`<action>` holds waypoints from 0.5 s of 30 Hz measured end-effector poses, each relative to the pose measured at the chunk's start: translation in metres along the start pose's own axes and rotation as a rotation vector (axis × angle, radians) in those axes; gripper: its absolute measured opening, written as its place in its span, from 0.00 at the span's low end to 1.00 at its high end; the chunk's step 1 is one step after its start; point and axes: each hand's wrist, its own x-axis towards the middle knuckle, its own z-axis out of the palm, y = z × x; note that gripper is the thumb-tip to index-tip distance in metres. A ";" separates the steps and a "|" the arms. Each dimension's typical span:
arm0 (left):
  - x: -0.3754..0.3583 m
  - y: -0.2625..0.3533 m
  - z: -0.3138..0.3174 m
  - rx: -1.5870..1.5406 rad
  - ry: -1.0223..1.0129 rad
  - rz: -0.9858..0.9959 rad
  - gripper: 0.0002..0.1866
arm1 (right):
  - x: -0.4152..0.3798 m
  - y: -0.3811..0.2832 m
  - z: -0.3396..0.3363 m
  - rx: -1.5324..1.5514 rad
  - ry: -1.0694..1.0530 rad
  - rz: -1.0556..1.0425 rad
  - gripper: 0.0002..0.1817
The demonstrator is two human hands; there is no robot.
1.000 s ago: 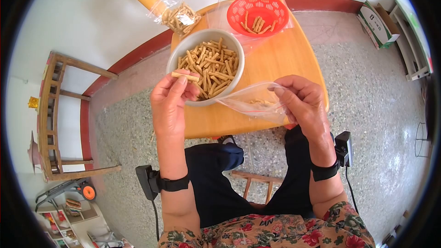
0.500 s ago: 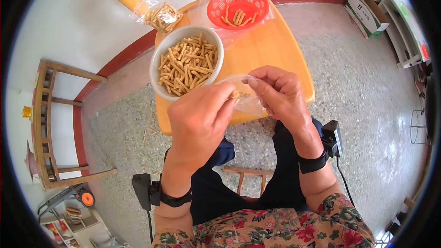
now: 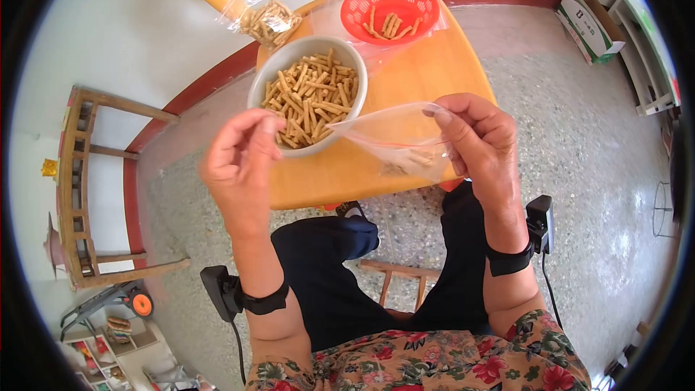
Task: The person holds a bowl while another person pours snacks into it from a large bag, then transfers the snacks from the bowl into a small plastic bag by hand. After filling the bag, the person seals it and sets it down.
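A grey bowl (image 3: 264,84) full of tan snack sticks (image 3: 311,95) stands on the round wooden table (image 3: 427,76). My right hand (image 3: 474,137) pinches the mouth of a clear zip bag (image 3: 394,141) with a few sticks lying in its bottom, held over the table's near edge. My left hand (image 3: 239,163) hovers just left of the bowl, blurred, fingers loosely curled, with nothing visible in it.
A red plastic basket (image 3: 391,1) with a few sticks sits on another clear bag at the table's far side. A filled, closed bag of sticks (image 3: 268,18) lies at the far left edge. A wooden chair back stands behind the table; speckled floor surrounds it.
My left hand carried a stick from the bowl to the bag's mouth, released it inside, and has swung back left toward the bowl. My right hand kept the bag open.
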 end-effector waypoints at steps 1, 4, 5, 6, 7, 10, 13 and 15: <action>0.003 -0.003 -0.004 0.004 0.005 -0.001 0.04 | 0.000 0.001 0.000 0.002 -0.006 0.001 0.06; 0.015 -0.028 -0.010 0.132 0.069 -0.020 0.05 | 0.003 0.004 0.000 0.017 0.005 0.015 0.07; 0.019 -0.047 -0.011 0.271 -0.025 -0.041 0.05 | 0.003 0.005 0.000 0.007 0.013 0.020 0.07; 0.022 -0.062 -0.011 0.409 -0.119 -0.061 0.06 | 0.004 0.005 0.001 -0.002 0.023 0.024 0.07; 0.022 -0.070 -0.008 0.410 -0.117 -0.059 0.06 | 0.004 0.006 0.001 -0.001 0.022 0.021 0.07; 0.021 -0.083 0.006 0.694 -0.197 -0.008 0.07 | 0.005 0.008 -0.001 -0.004 0.026 0.043 0.07; 0.024 -0.080 0.014 0.884 -0.224 -0.006 0.07 | 0.007 0.010 -0.001 -0.011 0.029 0.068 0.07; 0.026 -0.082 0.017 0.930 -0.236 -0.019 0.08 | 0.008 0.011 -0.001 -0.010 0.016 0.071 0.07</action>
